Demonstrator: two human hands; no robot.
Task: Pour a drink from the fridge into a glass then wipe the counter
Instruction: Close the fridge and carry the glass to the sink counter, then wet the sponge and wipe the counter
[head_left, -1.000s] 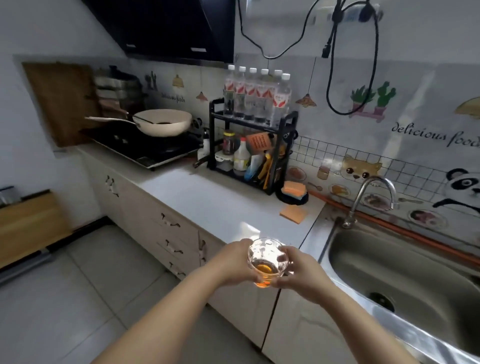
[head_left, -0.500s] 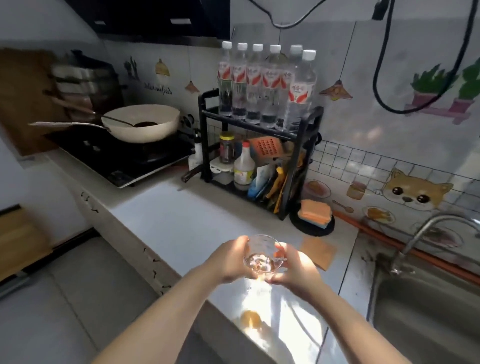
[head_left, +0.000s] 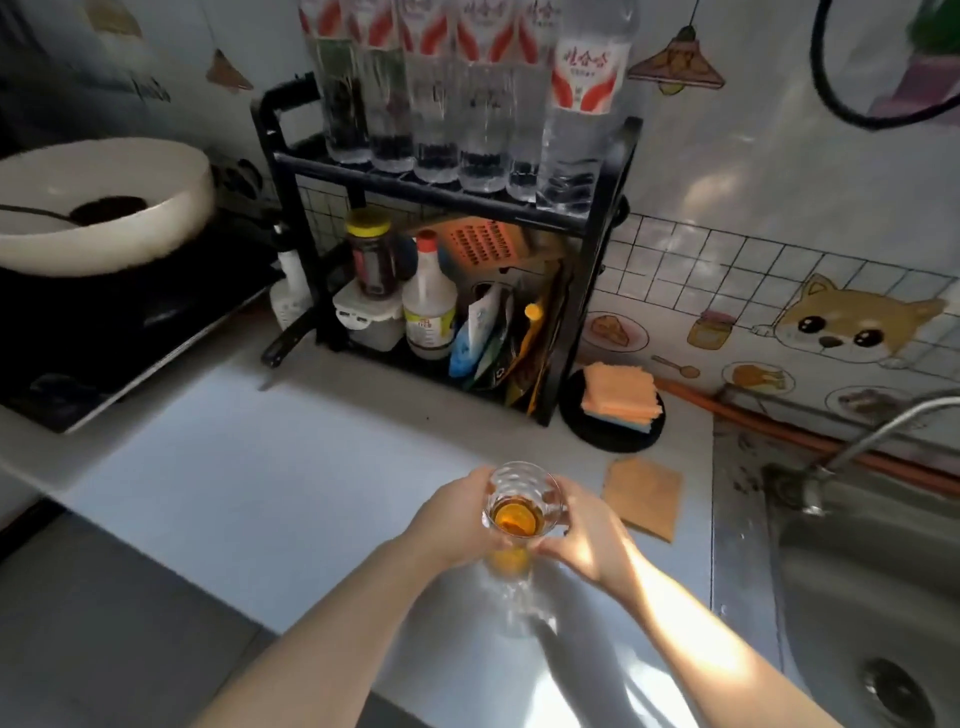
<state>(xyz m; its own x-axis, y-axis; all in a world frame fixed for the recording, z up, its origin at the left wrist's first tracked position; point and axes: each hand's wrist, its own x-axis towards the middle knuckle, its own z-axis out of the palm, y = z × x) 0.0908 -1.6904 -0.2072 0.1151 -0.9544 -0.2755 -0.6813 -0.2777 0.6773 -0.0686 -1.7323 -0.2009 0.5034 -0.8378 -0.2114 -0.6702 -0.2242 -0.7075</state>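
Glass (head_left: 523, 500) at lower centre of frame, above tabletop (head_left: 270, 483); a little amber drink at bottom. Left hand (head_left: 457, 514) wraps left side of glass, right hand (head_left: 582, 540) wraps right side; both closed around it, probably to keep it level so nothing spills. Whether glass base touches tabletop, cannot tell. Brown cloth (head_left: 644, 496) lies flat just right of hands, near sink (head_left: 857, 582); folded orange cloths (head_left: 621, 397) behind it. Handy for wiping step, not yet begun. Rack (head_left: 447, 202) with water bottles (head_left: 582, 114) at upper centre.

two bare forearms, left hand (head_left: 457, 514), right hand (head_left: 582, 540), no sleeves, sunlit patches
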